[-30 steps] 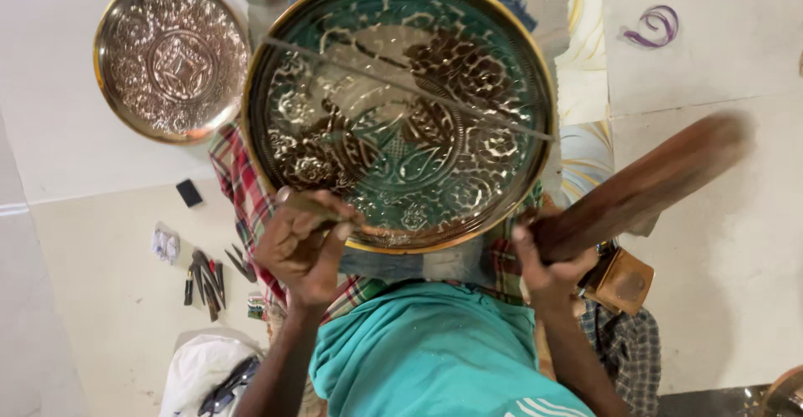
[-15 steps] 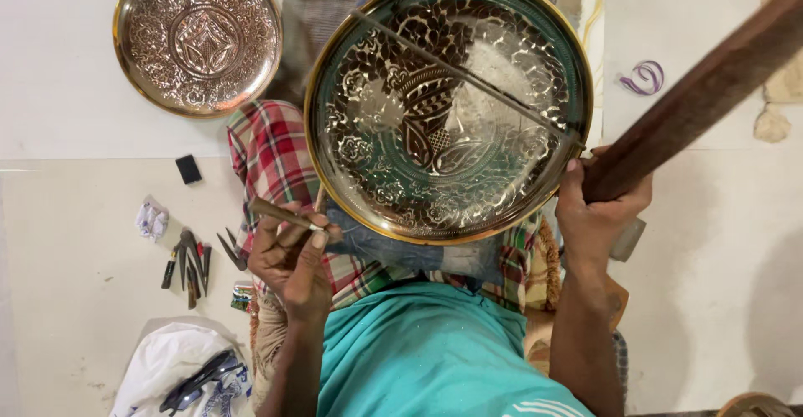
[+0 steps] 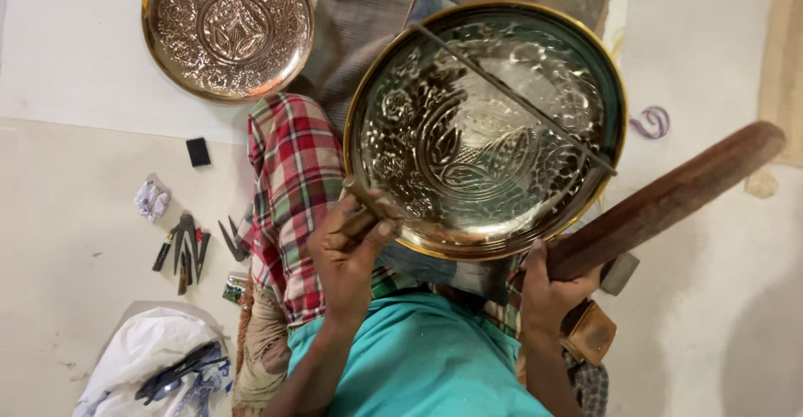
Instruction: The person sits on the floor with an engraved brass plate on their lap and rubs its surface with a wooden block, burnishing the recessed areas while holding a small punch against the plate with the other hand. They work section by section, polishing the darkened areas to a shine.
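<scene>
While I sit on the floor, the large engraved metal plate (image 3: 485, 128) rests over my lap, tilted, its gold rim toward me. A thin metal rod (image 3: 510, 97) lies across its face from 11 o'clock to 4 o'clock.

My left hand (image 3: 347, 250) sits at the plate's 8 o'clock edge. Its fingers are curled closed around a short punch tool (image 3: 368, 204), whose tip touches the plate near the rim.

My right hand (image 3: 548, 287) sits at the plate's 5 o'clock edge, closed tight around the lower end of a long wooden mallet (image 3: 669, 199). The mallet extends toward 2 o'clock, beside the plate.

Under the plate lies a red checked cloth (image 3: 288, 183). A second, smaller engraved plate (image 3: 227, 30) lies on the floor at 10 o'clock, well apart. At 9 o'clock lies a group of small hand tools (image 3: 188, 250), with a small black block (image 3: 198, 151) above them. A white cloth bundle (image 3: 150, 358) lies at 7 o'clock. A purple loop (image 3: 652, 122) lies at 3 o'clock.
</scene>
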Demonstrator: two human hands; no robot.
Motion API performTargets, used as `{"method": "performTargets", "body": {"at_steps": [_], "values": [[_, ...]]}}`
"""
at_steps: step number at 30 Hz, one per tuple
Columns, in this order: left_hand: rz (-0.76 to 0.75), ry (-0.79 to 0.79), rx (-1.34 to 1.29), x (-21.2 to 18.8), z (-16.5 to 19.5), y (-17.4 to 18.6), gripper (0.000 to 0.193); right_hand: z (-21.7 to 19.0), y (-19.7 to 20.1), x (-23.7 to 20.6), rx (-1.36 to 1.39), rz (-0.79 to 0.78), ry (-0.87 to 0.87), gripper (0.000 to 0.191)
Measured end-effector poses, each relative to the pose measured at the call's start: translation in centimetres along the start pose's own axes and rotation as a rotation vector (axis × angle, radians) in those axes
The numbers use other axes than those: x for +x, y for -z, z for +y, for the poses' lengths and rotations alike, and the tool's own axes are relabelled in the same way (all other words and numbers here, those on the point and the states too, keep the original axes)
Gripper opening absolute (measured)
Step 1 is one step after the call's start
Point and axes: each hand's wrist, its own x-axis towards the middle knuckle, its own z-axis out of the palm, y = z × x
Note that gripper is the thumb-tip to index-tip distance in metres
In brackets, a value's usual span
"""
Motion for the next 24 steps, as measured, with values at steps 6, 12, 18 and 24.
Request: {"method": "performTargets", "body": {"at_steps": [6, 12, 18, 24], "values": [[-0.014, 0.074, 0.162, 1.0, -0.4, -2.9, 0.032, -2.8, 1.4, 0.2, -0.069, -0.168, -0.222, 0.03], [-0.044, -0.143, 0.72, 0.9, -1.4, -4.7, 0.038, -6.8, 3.4, 3.9, -0.088, -0.389, -0.266, 0.032], [-0.119, -0.263, 0.871, 1.6, -2.3, -4.9, 0.032, -8.8, 2.2, 8.6, -0.46, -0.711, -0.044, 0.034], [-0.153, -0.248, 0.901, 1.9, -2.1, -5.0, 0.035, -11.0, -0.6, 12.9, -0.811, -1.049, -0.018, 0.048]]}}
